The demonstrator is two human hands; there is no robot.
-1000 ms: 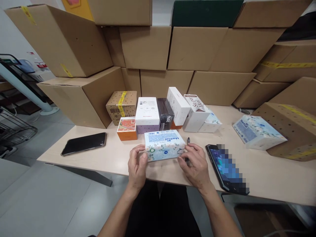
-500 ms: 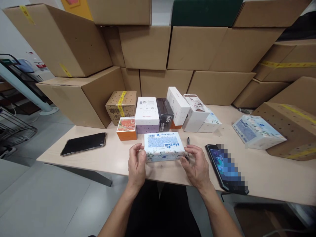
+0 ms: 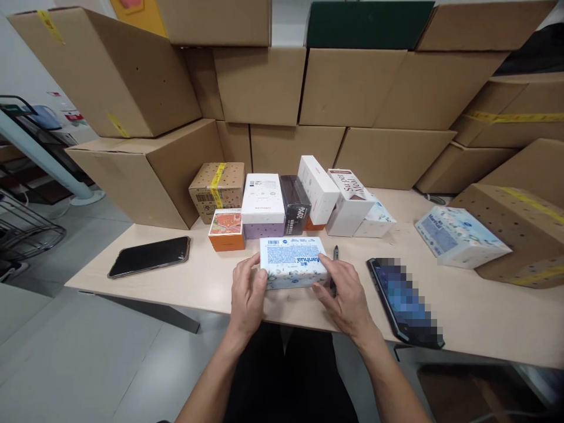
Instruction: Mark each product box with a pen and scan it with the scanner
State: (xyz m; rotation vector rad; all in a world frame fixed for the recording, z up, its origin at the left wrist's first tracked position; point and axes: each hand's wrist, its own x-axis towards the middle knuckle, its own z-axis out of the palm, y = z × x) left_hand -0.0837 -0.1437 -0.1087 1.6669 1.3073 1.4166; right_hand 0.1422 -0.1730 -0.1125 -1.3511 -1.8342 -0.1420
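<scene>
A light-blue and white pack of tissues (image 3: 291,264), marked "Manhua" and printed with flowers, lies flat near the table's front edge. Its lettering faces up. My left hand (image 3: 249,291) grips the left end, with the thumb at the front corner. At the right end, my right hand (image 3: 346,294) has its fingers over the top and its thumb on the front side. A dark pen (image 3: 335,254) lies just beyond the pack's right end, partly hidden by my right hand.
Several small boxes stand behind the pack, among them an orange box (image 3: 227,232) and a "Super Meal" box (image 3: 352,202). A phone (image 3: 150,257) lies left, another phone (image 3: 400,299) right. A second tissue pack (image 3: 460,235) leans on a carton (image 3: 524,229). Stacked cartons (image 3: 352,88) wall the back.
My right hand has shifted left, its fingers moving from the pack's end onto its top and over part of the lettering. My left hand and the pack have moved very slightly right.
</scene>
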